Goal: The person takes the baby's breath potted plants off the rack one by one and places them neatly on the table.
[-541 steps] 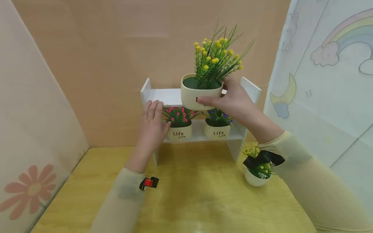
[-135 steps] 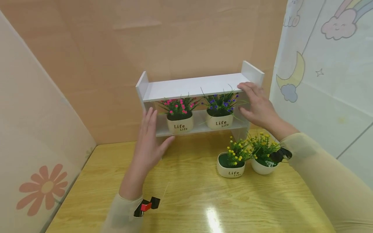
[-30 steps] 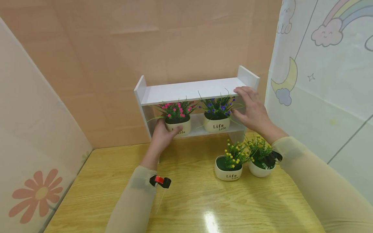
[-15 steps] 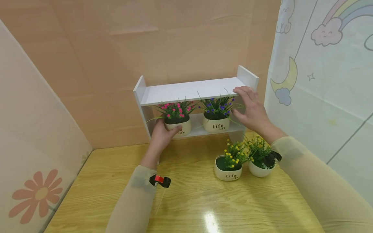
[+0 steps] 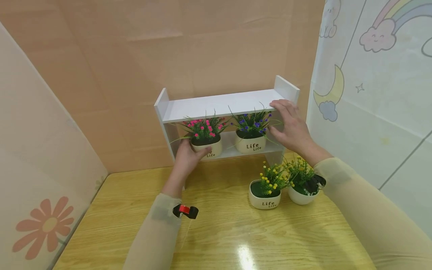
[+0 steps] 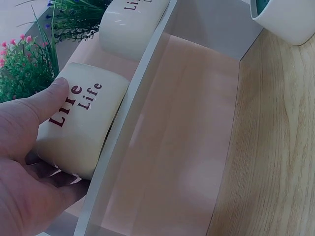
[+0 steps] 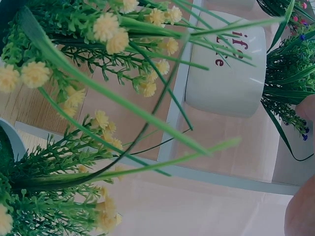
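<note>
On the lower board of a white two-tier shelf (image 5: 219, 104) stand two cream flowerpots printed "Life". My left hand (image 5: 185, 159) grips the pot with pink flowers (image 5: 216, 145); in the left wrist view the thumb lies across the lettering of this pink-flowered pot (image 6: 86, 132), the fingers curled round its far end and underside. To its right is the pot with blue flowers (image 5: 250, 145). My right hand (image 5: 293, 125) holds the shelf at the right, fingers over the upper board's front edge and thumb below it, close beside the blue flowers. In the right wrist view, yellow flowers partly cover the shelf.
On the wooden table (image 5: 209, 225), right of the shelf's front, stand a cream pot with yellow flowers (image 5: 264, 200) and a rounder white pot with yellow flowers (image 5: 301, 197), their leaves overlapping. Brown paper (image 5: 135, 75) backs the shelf, and a printed panel (image 5: 371, 123) rises at right.
The yellow-flowered pot, held over the upper board 18 seconds ago, now stands on the table. My left hand has moved from the shelf's left side onto the pink-flowered pot, which has lately turned slightly.
</note>
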`<state>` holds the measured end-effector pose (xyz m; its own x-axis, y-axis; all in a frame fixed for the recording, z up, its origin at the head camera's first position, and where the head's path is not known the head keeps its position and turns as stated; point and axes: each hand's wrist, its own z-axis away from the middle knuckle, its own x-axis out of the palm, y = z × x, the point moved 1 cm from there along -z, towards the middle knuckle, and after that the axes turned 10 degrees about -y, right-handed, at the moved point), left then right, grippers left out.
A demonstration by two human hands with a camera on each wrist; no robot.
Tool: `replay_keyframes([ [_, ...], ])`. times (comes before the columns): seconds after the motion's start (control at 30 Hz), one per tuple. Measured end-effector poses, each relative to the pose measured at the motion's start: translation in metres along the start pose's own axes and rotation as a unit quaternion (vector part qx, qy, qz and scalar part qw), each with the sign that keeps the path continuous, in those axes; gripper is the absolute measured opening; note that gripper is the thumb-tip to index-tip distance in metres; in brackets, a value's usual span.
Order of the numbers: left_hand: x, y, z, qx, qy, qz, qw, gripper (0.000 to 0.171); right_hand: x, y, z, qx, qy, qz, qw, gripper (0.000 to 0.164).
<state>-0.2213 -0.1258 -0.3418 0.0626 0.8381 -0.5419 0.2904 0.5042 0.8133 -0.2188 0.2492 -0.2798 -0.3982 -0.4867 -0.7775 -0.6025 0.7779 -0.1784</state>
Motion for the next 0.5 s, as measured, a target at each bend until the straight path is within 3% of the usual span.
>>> replay_keyframes([
  [0.5, 0.001, 0.0, 0.013, 0.014, 0.011, 0.024, 0.9995, 0.091, 0.002, 0.003, -0.002, 0.003, -0.004, 0.001, 1.0, 0.079],
])
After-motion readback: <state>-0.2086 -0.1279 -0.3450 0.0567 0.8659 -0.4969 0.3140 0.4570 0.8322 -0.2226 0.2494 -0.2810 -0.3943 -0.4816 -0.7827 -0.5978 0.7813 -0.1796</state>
